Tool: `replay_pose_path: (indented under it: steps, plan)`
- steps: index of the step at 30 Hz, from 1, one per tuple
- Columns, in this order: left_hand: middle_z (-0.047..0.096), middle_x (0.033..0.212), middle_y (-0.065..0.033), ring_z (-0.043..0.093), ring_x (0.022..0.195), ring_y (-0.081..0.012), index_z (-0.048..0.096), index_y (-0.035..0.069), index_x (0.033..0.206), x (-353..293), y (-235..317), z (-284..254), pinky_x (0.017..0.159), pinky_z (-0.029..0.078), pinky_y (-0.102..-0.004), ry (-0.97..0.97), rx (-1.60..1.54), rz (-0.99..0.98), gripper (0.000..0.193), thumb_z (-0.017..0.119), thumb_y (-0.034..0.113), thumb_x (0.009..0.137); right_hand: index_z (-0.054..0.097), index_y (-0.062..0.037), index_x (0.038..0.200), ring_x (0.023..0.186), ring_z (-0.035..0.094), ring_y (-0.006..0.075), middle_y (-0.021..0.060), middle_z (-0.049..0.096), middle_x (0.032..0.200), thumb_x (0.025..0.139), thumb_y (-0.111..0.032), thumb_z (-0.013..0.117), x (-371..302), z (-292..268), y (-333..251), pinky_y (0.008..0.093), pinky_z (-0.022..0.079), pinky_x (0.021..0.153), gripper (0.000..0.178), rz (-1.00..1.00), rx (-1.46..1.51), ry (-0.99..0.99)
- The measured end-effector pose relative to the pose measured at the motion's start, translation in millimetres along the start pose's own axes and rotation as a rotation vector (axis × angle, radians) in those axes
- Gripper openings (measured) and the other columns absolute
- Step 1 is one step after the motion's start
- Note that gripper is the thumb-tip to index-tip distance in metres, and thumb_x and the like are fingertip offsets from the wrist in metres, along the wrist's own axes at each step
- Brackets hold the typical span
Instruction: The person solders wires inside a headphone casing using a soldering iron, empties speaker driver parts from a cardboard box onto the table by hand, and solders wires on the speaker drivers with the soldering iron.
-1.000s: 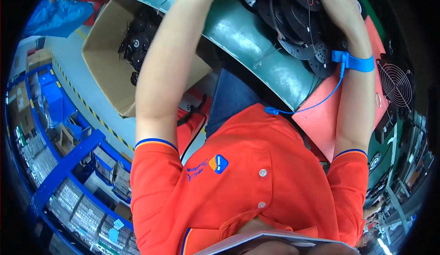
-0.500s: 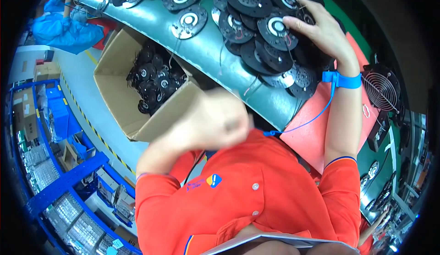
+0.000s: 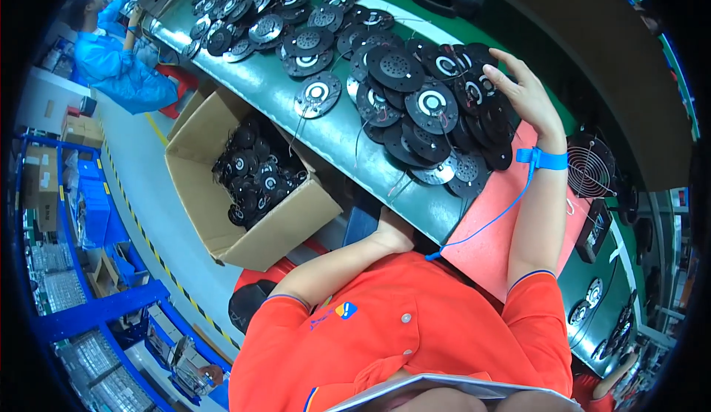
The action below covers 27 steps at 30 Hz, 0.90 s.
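Note:
A large heap of round black speaker plates [image 3: 432, 105] with pale rings and thin wires lies on the green table [image 3: 333, 144]. My right hand [image 3: 527, 95], wearing a blue wrist strap [image 3: 544, 159], is at the heap's right edge. Its thumb and fingers are apart, the tips against or just beside the outer plates. Down by the table's near edge, close to my body, is my left hand [image 3: 396, 232]; its fingers are hidden beneath that edge. One plate [image 3: 317, 94] sits apart from the heap, its wires trailing toward the near edge.
A cardboard box [image 3: 278, 223] holding more black parts stands left of the table. A pink mat [image 3: 485, 227] and a fan with a round wire guard [image 3: 590, 171] are at right. Blue shelving [image 3: 104, 308] stands at left; a person in blue [image 3: 118, 75] is at far left.
My left hand has dropped from in front of my body to under the table edge. My right hand stays at the heap, shifted to its outer side. The view has tilted, showing more table.

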<state>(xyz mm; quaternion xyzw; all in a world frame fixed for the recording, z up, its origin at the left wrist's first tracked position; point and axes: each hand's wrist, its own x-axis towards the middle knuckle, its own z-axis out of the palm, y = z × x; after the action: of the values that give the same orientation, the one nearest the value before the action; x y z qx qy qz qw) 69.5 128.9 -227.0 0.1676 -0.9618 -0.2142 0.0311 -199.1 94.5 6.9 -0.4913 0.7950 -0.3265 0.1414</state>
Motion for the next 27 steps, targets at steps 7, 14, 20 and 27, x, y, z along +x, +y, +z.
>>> replay_pose_path:
  steps: [7,14,20,27]
  plan:
    - [0.058,0.116,-0.0107,0.057,0.104,-0.0289,0.056,0.015,0.115,11,-10,11,0.082,0.049,-0.0411,0.033,-0.227,-0.051,0.047,0.058,0.04,0.076,0.042,-0.0155,0.135,0.131,0.033,0.0331,0.0179,0.031,0.143,0.081,-0.057,0.054,25,24,69,0.0452,0.027,0.105,0.07,0.158,-0.287,0.292]
    - [0.063,0.103,-0.0163,0.061,0.092,-0.034,0.061,0.011,0.107,-12,-23,-14,0.074,0.051,-0.0426,-0.021,-0.252,-0.26,0.033,0.048,0.03,0.083,0.059,-0.0125,0.118,0.116,0.05,0.0303,0.0139,0.056,0.121,0.083,-0.052,0.053,25,34,67,0.0416,0.037,0.097,0.053,0.093,-0.275,0.139]
    - [0.063,0.083,-0.019,0.061,0.078,-0.035,0.06,0.007,0.1,-92,-32,-168,0.07,0.048,-0.0418,-0.254,-0.585,-0.284,0.026,0.051,0.026,0.086,0.063,-0.0082,0.112,0.104,0.059,0.0271,0.0138,0.063,0.11,0.086,-0.041,0.055,18,15,62,0.0329,0.045,0.088,0.042,0.101,-0.145,0.112]
    - [0.056,0.088,-0.0003,0.056,0.075,-0.0063,0.049,-0.001,0.117,-110,-52,-259,0.058,0.047,-0.019,0.548,-1.098,-0.4,0.034,0.058,-0.001,0.084,0.063,-0.0097,0.111,0.102,0.058,0.032,0.0154,0.062,0.109,0.084,-0.038,0.055,19,27,51,0.037,0.045,0.088,0.04,0.045,-0.202,0.05]
